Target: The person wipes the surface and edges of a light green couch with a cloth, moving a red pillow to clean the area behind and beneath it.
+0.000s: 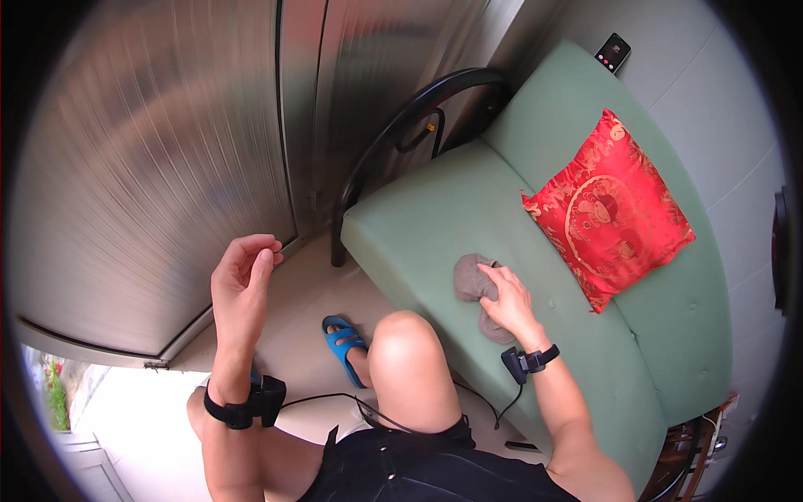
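Currently, in the head view, a soft, bunched grey-brown cloth [472,279] lies on the smooth green sofa [418,222], grasped by the right hand [509,303], fingers bent over its folds. The left hand [242,284] is raised near the ribbed panel [167,167], fingers loosely curled, holding nothing. A shiny red cushion [615,217], squarish and gold-patterned, leans against the sofa's backrest [556,109].

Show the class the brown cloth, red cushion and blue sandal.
Brown cloth [472,279], head view: upper bunched part.
Red cushion [613,216], head view: middle of front.
Blue sandal [350,345], head view: strap across foot.
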Demonstrator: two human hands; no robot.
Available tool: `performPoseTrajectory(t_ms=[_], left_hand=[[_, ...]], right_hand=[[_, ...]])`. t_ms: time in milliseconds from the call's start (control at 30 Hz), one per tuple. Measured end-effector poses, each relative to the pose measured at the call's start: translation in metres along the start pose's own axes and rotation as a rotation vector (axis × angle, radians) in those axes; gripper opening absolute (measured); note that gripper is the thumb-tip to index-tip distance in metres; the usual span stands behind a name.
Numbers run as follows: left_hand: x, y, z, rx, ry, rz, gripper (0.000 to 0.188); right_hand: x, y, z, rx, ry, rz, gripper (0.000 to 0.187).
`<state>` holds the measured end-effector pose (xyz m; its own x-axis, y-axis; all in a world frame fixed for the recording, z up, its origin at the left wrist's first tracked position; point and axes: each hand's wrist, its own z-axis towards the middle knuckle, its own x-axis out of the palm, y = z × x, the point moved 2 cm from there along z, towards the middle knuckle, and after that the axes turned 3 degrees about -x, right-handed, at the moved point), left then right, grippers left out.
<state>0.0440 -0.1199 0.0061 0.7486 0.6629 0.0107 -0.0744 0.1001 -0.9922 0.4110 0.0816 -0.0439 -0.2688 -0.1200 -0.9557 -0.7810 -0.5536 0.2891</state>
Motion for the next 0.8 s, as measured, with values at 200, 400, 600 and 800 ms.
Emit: performPoseTrajectory(t_ms=[200, 400, 600, 800], left_hand=[[0.002, -0.003, 0.001, -0.009, -0.017, -0.004, 0.019], [-0.002, -0.015, -0.004, 0.01, -0.03, -0.008, 0.018], [-0.011, -0.006, -0.001, 0.011, -0.071, -0.032, 0.018], [-0.003, -0.007, 0.002, 0.018, -0.028, -0.084, 0.015]], right_hand=[[-0.003, 0.01, 0.019, -0.023, 0.039, 0.018, 0.059], [-0.007, 0.047, 0.073, -0.189, 0.064, 0.062, 0.06], [-0.031, 0.092, 0.124, -0.368, -0.025, 0.035, 0.06], [-0.033, -0.002, 0.131, -0.064, -0.061, 0.353, 0.065]])
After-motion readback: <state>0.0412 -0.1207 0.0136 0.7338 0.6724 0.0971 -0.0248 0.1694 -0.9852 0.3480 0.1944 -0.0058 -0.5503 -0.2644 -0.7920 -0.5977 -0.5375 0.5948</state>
